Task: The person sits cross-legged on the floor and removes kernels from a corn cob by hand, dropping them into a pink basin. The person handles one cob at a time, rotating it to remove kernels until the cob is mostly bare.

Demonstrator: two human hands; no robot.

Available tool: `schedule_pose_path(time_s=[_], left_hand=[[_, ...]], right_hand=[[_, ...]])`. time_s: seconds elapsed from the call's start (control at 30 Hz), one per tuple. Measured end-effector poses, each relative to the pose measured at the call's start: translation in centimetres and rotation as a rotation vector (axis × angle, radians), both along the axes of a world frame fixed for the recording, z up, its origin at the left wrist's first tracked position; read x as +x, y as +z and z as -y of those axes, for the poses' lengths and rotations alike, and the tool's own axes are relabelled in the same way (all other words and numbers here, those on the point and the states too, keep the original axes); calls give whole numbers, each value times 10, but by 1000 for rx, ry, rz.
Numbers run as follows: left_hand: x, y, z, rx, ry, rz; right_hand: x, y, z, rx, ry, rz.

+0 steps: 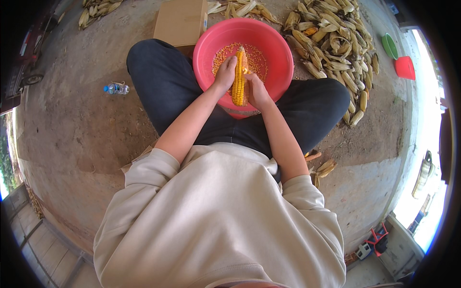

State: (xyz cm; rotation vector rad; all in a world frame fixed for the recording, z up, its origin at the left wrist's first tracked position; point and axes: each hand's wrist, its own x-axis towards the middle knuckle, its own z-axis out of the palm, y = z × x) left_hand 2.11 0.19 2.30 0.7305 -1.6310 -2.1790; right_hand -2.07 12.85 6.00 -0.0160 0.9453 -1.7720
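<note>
A yellow ear of corn (239, 84), partly stripped of kernels along its right side, is held over a pink plastic basin (277, 46). My left hand (226, 73) grips it from the left, with the thumb near its upper part. On the right side, my right hand (256, 88) holds the ear, its thumb against the kernels near the bared strip. Loose corn kernels (257, 61) lie scattered on the basin's bottom. The basin stands between my bent legs. The fingers behind the ear are largely hidden.
Unshelled corn ears in dry husks (335, 46) are heaped at the right. A cardboard box (180, 23) stands behind the basin's left side. A plastic bottle (117, 88) lies on the floor at left. Green (389, 46) and red (405, 67) containers are at far right.
</note>
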Motion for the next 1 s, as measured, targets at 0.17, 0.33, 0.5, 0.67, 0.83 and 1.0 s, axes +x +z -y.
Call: schedule_pose_path(time_s=[0.17, 0.33, 0.5, 0.67, 0.83, 1.0], left_hand=[[0, -2, 1, -10, 17, -5], [0, 1, 0, 17, 7, -8], [-1, -3, 1, 5, 18, -15], [-1, -1, 0, 11, 21, -16], [-1, 6, -1, 19, 29, -26], [1, 5, 2, 51, 24, -8]], right_hand=[[-1, -4, 2, 31, 22, -71], [-3, -6, 0, -29, 40, -6], [0, -9, 0, -12, 15, -85], [0, -13, 0, 32, 7, -91], [2, -3, -2, -45, 21, -70], [3, -6, -3, 4, 28, -102]])
